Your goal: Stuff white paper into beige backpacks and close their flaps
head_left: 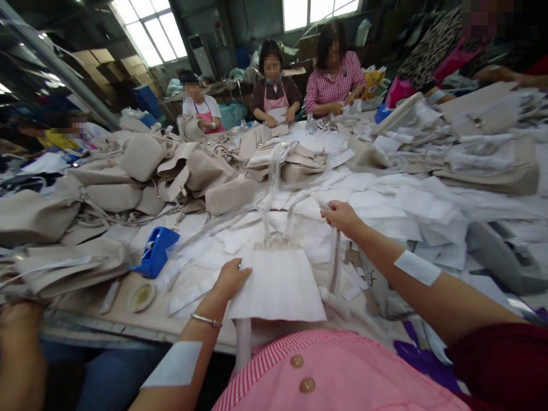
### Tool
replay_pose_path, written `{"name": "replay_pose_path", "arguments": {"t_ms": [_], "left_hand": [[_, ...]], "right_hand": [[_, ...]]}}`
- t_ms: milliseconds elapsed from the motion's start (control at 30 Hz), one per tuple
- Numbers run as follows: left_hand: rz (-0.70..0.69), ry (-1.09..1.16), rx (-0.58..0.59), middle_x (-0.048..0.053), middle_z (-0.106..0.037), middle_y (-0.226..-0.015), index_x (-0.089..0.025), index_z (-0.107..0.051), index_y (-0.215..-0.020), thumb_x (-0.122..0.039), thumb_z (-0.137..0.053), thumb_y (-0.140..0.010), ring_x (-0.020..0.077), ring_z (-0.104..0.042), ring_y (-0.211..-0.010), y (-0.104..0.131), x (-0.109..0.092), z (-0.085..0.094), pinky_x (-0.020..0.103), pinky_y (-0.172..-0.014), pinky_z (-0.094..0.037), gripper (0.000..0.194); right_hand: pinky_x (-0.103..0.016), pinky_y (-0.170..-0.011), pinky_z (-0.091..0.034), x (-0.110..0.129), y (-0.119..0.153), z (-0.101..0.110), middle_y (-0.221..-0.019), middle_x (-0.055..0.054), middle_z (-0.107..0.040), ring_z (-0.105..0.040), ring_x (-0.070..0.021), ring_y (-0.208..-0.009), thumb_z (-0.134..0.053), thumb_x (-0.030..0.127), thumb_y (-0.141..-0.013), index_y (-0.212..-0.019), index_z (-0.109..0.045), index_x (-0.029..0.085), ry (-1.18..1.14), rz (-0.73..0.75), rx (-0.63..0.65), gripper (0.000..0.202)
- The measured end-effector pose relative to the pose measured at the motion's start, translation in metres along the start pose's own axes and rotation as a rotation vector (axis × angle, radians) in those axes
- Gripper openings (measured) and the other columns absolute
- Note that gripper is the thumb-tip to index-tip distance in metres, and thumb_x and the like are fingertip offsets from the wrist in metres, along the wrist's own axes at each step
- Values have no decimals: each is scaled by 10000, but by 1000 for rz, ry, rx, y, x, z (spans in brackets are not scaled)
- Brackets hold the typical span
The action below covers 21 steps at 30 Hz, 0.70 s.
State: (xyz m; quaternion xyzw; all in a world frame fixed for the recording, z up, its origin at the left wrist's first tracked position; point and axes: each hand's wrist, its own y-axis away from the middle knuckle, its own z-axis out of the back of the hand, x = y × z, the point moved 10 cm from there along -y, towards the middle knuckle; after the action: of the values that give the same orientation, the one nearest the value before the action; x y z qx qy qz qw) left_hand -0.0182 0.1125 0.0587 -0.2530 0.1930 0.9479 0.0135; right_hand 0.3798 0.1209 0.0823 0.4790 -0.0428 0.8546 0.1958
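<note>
In front of me a handbag (278,285) stands near the table edge, its front covered by a white sheet. Clear plastic covers its handles (274,188), which rise from the top. My left hand (231,278) grips the bag's left side, thumb on the white sheet and the other fingers partly hidden. Off to the right of the bag, my right hand (341,218) is closed around a long strap (335,260) in clear plastic, which loops up and hangs below the fist. White patches are stuck on both my forearms.
Beige bags (192,171) pile up across the table's left. A blue tape dispenser (157,251) and a small round dish (141,297) sit left of me; a grey dispenser (507,254) stands right. White sheets (406,205) spread over the right. Several people work around the table.
</note>
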Motion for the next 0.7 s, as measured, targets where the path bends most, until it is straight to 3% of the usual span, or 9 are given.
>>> {"name": "replay_pose_path", "arguments": {"t_ms": [67,233,400,500,567,600,700], "left_hand": [[-3,-58,-40,208,-653,-1190,-29,-571,-1227,-257,-633,-780,263,-629,-1088,-14,-3,-5,323,-921,-464,506],[-24,-165,-89,227,-595,-1272,-33,-536,-1251,-246,-616,-802,270,-550,-1209,-33,-8,-20,326,-1003,-402,503],[-18,-258,-83,231,-589,-1247,-48,-503,-1266,-289,-576,-837,294,-533,-1213,-32,-8,-27,355,-995,-399,497],[-53,-397,-119,214,-560,-1255,-107,-535,-1242,-310,-579,-833,329,-513,-1205,-24,-23,-15,423,-978,-411,458],[-253,-495,-135,197,-510,-1316,-149,-577,-1212,-292,-590,-826,341,-450,-1252,-13,-56,-12,468,-1017,-379,412],[-416,-506,-84,175,-492,-1345,-172,-592,-1209,-289,-590,-830,329,-425,-1272,-3,-77,-19,470,-1046,-356,396],[-888,-402,315,108,-434,-1434,-261,-538,-1311,-371,-554,-867,281,-410,-1297,45,-123,-67,443,-1084,-332,458]], "right_hand": [[-239,-566,-409,5,2,-6,-614,-31,-622,-572,-146,-580,-519,322,-812,-794,-636,136,199,75,35,220],[-259,-712,-421,-2,33,-51,-861,-117,-696,-630,-199,-817,-516,245,-842,-872,-635,123,559,237,252,173],[-234,-589,-441,-37,72,-97,-820,-81,-710,-641,-162,-641,-545,460,-856,-988,-617,124,339,-6,576,368],[-249,-638,-458,-35,83,-114,-932,-107,-709,-656,-201,-753,-682,440,-744,-1050,-628,112,348,33,600,452],[-253,-702,-458,-31,83,-119,-978,-109,-700,-646,-219,-848,-717,353,-703,-1120,-627,110,384,95,557,491],[-250,-722,-456,-32,81,-120,-990,-105,-696,-641,-215,-866,-712,324,-703,-1178,-609,109,384,93,533,531],[-245,-749,-453,-36,76,-122,-988,-91,-688,-636,-196,-859,-682,290,-733,-1319,-522,112,368,72,493,633]]}}
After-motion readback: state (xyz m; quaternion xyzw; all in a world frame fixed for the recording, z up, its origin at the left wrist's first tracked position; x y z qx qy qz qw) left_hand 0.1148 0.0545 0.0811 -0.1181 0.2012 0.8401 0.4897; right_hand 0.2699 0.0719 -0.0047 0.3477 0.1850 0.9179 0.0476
